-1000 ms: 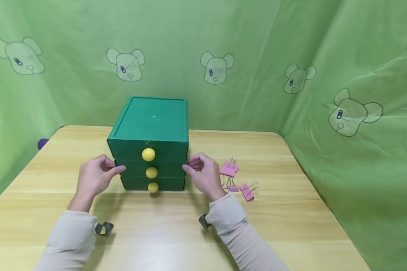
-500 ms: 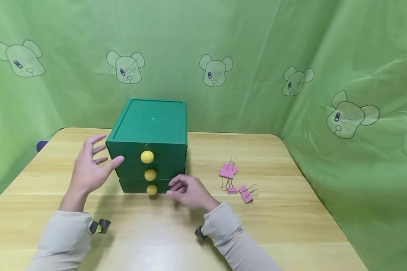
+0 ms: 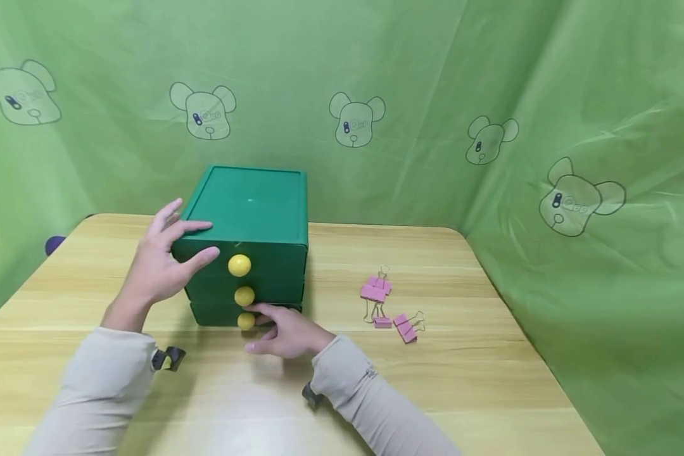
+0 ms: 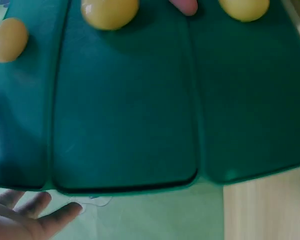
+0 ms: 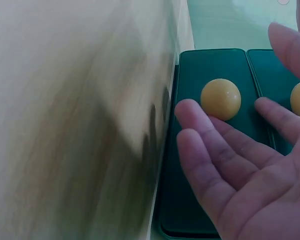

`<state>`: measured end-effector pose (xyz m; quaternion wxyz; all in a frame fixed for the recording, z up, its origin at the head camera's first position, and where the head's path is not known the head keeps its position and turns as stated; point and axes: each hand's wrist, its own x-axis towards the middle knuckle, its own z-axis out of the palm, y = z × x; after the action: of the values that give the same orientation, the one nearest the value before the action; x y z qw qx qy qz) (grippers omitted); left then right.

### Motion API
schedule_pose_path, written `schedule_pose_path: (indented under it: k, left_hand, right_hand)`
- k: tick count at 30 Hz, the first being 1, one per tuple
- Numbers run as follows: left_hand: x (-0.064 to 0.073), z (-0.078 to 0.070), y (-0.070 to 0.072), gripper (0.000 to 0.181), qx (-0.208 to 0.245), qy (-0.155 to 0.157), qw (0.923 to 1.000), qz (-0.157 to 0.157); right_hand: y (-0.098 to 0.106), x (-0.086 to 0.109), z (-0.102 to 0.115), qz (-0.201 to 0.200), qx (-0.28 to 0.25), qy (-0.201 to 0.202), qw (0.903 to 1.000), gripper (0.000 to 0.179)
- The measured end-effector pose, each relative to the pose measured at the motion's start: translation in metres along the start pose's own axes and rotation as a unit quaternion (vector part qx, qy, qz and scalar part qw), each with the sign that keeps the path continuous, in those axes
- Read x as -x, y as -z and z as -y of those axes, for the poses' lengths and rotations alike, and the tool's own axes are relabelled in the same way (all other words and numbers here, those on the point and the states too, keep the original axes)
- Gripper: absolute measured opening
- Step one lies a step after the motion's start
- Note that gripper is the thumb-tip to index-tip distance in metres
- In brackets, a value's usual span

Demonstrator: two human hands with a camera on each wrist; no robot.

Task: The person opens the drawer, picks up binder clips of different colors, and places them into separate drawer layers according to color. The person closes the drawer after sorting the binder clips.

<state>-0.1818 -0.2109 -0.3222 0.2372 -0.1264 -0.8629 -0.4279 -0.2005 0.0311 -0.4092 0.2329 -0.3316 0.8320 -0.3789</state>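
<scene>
A green drawer cabinet [image 3: 251, 206] with three stacked drawers stands on the table. Each front has a round yellow knob: top [image 3: 239, 265], middle [image 3: 244, 296] and bottom [image 3: 246, 321]. My left hand [image 3: 158, 263] lies spread at the cabinet's upper left corner, index finger over the top edge and thumb before the top drawer. Beside the bottom knob, my right hand [image 3: 291, 332] has its fingers extended and thumb apart. In the right wrist view its fingertips come right up to the bottom knob [image 5: 220, 99], with nothing gripped.
To the cabinet's right lie several pink binder clips [image 3: 375, 289] with wire handles. The wooden table [image 3: 462, 380] is backed by a green curtain [image 3: 285, 57] printed with bear heads, which also closes off both sides.
My left hand has risen from the drawers' left side to the top corner. My right hand has left the right side and moved down and left to the bottom knob.
</scene>
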Motion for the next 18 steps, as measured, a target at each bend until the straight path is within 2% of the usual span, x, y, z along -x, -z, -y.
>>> schedule_pose_path:
  k: [6,12,18]
  left_hand:
    - [0.001,0.002,-0.004,0.042,0.007,0.007,0.9999,0.004]
    - [0.001,0.002,-0.005,0.043,0.005,0.016,0.9998,0.009]
    - [0.001,0.002,-0.006,0.043,0.018,0.017,0.9997,0.003]
  right_hand:
    - [-0.004,-0.002,0.001,0.011,0.044,-0.011,0.9989,0.067]
    - [-0.006,-0.003,0.006,0.002,0.045,-0.017,0.9988,0.06]
    - [-0.008,0.006,0.013,0.017,0.045,-0.023,0.9986,0.059]
